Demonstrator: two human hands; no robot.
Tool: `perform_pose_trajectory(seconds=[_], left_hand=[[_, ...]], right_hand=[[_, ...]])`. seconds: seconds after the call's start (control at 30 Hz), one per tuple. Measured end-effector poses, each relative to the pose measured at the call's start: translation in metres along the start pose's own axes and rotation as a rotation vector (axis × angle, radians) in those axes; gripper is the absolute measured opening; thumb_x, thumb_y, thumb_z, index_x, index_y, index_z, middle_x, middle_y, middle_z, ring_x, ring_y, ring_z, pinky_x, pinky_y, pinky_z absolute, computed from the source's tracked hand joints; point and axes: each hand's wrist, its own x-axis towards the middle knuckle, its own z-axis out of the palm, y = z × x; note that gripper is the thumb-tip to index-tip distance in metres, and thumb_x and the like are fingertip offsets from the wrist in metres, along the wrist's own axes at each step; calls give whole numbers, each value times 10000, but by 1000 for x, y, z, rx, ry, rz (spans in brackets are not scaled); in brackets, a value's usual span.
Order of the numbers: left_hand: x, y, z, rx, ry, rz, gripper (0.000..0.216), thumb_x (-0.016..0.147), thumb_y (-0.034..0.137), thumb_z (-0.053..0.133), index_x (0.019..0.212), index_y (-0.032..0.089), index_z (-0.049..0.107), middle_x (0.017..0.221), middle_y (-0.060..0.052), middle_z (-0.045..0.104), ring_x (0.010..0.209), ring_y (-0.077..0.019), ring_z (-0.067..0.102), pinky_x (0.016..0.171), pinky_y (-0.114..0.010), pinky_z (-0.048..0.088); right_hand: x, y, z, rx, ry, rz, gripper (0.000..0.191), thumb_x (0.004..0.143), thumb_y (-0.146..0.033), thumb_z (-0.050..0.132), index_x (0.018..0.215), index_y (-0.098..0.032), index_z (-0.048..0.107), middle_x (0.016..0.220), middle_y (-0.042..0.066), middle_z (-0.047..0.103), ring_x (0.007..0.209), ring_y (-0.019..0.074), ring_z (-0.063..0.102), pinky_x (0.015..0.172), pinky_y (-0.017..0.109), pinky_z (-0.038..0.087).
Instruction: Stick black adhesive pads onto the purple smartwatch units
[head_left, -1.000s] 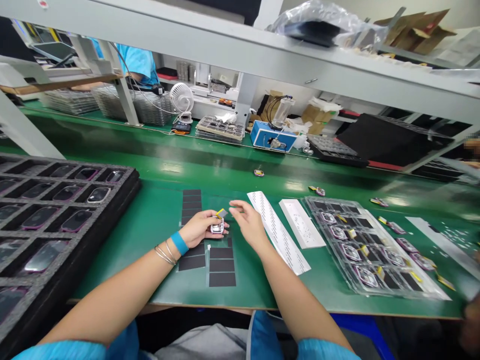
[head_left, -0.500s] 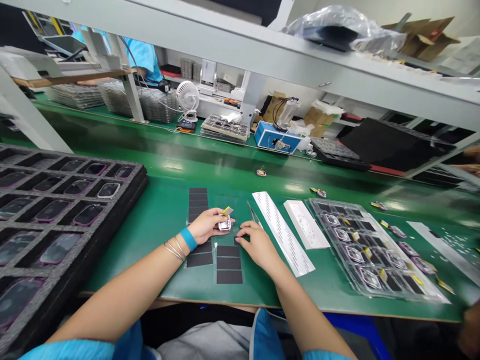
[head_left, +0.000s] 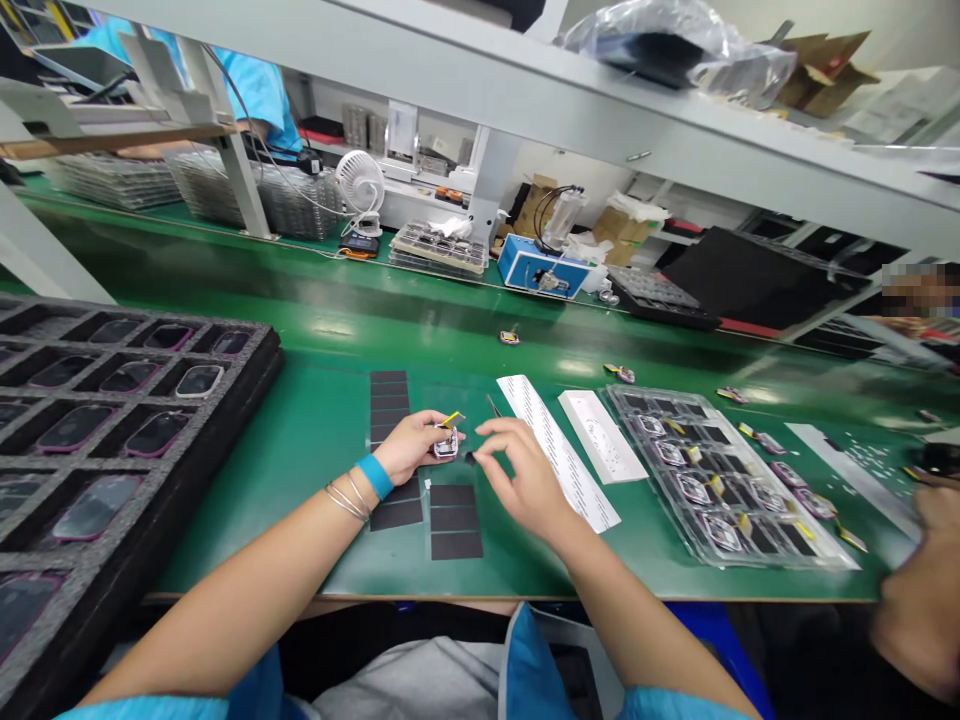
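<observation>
1. Grey foam tray (head_left: pixel 247 345) lies well left of the metal-framed module (head_left: pixel 446 443), on the green tabletop (head_left: pixel 225 560), its dark pockets holding purple-rimmed panels (head_left: pixel 97 505).
2. Black strips (head_left: pixel 389 400) form a column just left of the module, with more black strips (head_left: pixel 455 520) on the person's side of it.
3. Left hand (head_left: pixel 411 447), wearing a blue wristband (head_left: pixel 374 476) and bangles (head_left: pixel 346 503), curls closed around the module and holds it at the fingertips. A yellow tab (head_left: pixel 452 417) points away from the person, and the module's long axis seems to run the same way, though it is too small to be sure.
4. Right hand (head_left: pixel 525 475) sits just right of the module, farther from it than the left hand, with its fingers curved. Its fingertips come close to a small dark scrap (head_left: pixel 470 458), but whether they pinch it cannot be told.
5. Tweezers (head_left: pixel 491 404) lie just beyond the right hand, to the module's right.
6. White printed strip (head_left: pixel 547 440), white card (head_left: pixel 600 435) and clear blister tray (head_left: pixel 817 553) follow farther right of the module.
7. Another person's blurred hand (head_left: pixel 919 590) enters at the far right.
</observation>
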Motion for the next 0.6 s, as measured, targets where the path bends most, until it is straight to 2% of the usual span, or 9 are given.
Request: perform_pose_trajectory(seconds=[0.1,0.2,0.33,0.6], left_hand=[[1,0,-1,15,9,5,142,701,101,669,800,136,572,680,-26,651,605,-123,623,620,-294,555],[3,-1,-2,24,27,-2,126,726,93,639,818,137,566,648,-10,622,588,-114,611,619,-301,560],[5,-3,-3,17,14,6,179,700,139,697,829,137,572,687,-19,629,593,-112,614,611,-296,564],[7,-7,-3,17,-15,39,215,674,187,742,814,130,589,715,-39,648,589,-118,625,605,-298,573]], right_hand=[[24,16,5,277,-43,135,80,776,-202,622,718,-202,568,859,38,670,847,182,630,823,364,479],[32,41,23,479,-120,291,137,698,-232,690,666,-186,565,736,22,668,743,175,643,755,343,501],[24,54,41,495,-119,352,151,699,-247,683,691,-183,546,728,7,642,711,154,619,721,316,496],[22,42,38,480,-176,298,147,747,-209,630,777,-203,486,800,-5,622,722,131,595,701,293,492]])
